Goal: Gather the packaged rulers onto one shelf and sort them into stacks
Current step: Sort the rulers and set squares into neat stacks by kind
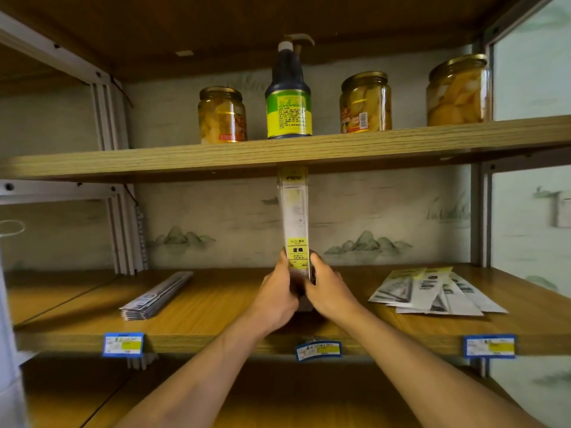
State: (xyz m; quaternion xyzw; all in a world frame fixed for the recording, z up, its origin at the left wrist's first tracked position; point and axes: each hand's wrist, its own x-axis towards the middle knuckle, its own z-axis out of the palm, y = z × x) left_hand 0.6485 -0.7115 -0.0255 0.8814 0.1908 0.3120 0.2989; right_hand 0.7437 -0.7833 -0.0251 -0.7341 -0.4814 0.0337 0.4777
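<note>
Two hands meet at the middle of the wooden shelf [216, 307], and we judge the risk from there: our left hand [276, 291] and right hand [327, 291] both curl their fingers round the bottom end of an upright bundle of packaged rulers [296, 230], so the whole length stands above the grip and could tip or fan apart if either side loosens. The top of the bundle reaches right up to the front edge of the shelf above [278, 156] (whether it touches we cannot tell), so a lift or tilt could catch it there and knock the packs askew. The packs look slippery, clear sleeves with yellow label bands and printed characters near the lower end, and a pack could slide out of the bunch as we square it. To the left lies a neat stack of rulers [156, 296], long and grey; to the right a loose fan of packs [432, 291] sprawls near the front edge and a careless sleeve could sweep it off. Beyond and above stand three jars [366, 101] and a dark pump bottle [289, 97], clear of our work.
</note>
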